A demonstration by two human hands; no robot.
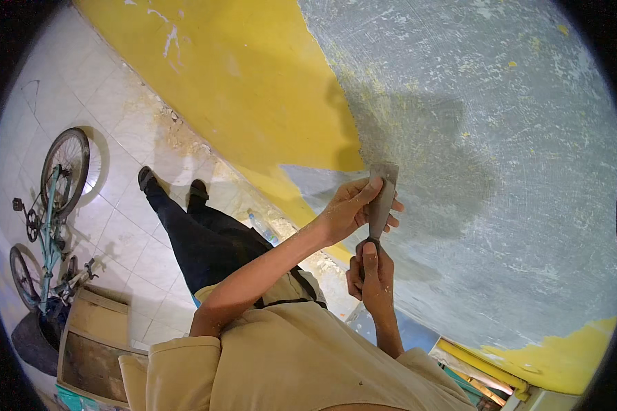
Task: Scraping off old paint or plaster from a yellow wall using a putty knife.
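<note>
A metal scraper with a broad flat blade and a dark handle is held up before the wall. My right hand is wrapped around its handle, thumb along the top. My left hand pinches the blade, with the thumb on its near face and the fingers behind. Behind the blade's end is the wall, where yellow paint meets a scraped grey surface. Whether the blade's edge touches the wall, I cannot tell. Pale dust speckles my hands and forearms.
A teal bicycle lies on the tiled floor at left, near a wooden cabinet. A plastic bottle lies at the wall's base, among crumbled debris. A yellow pipe runs at lower right.
</note>
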